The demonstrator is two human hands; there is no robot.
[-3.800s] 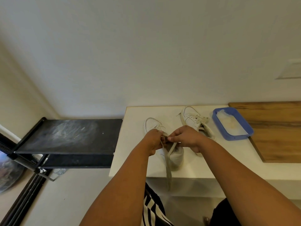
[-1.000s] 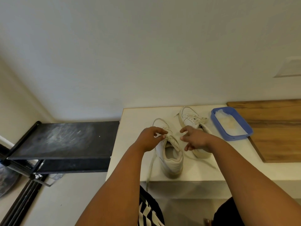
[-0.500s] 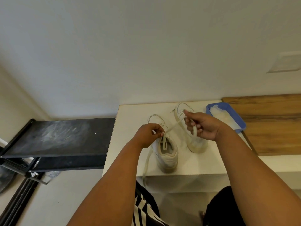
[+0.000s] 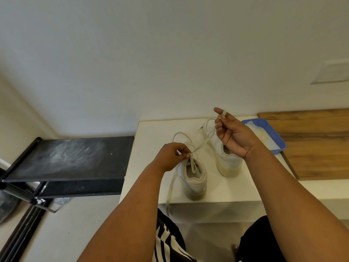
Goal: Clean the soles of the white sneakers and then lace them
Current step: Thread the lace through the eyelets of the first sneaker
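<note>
White counter (image 4: 151, 133), centre of frame: two white sneakers, heels toward the camera.
Near sneaker (image 4: 192, 176): stands at the counter's front edge, centre frame. Its shoelace (image 4: 201, 145) runs taut from the top eyelets up and right; a small loop (image 4: 192, 164) hangs into the shoe opening; a loose end (image 4: 171, 191) trails over the counter's front edge.
Far sneaker (image 4: 224, 157): just right of the first, further back.
Left hand (image 4: 170, 156): fingers curled, pinching the lace at the near sneaker's tongue.
Right hand (image 4: 233, 135): raised above the far sneaker, fingers curled, lace end pinched at its fingertips.
Blue tray (image 4: 279, 142): right of the sneakers, white contents.
Wooden board (image 4: 317, 140): far right.
Black shelf (image 4: 69, 157): left of the counter, dusty.
</note>
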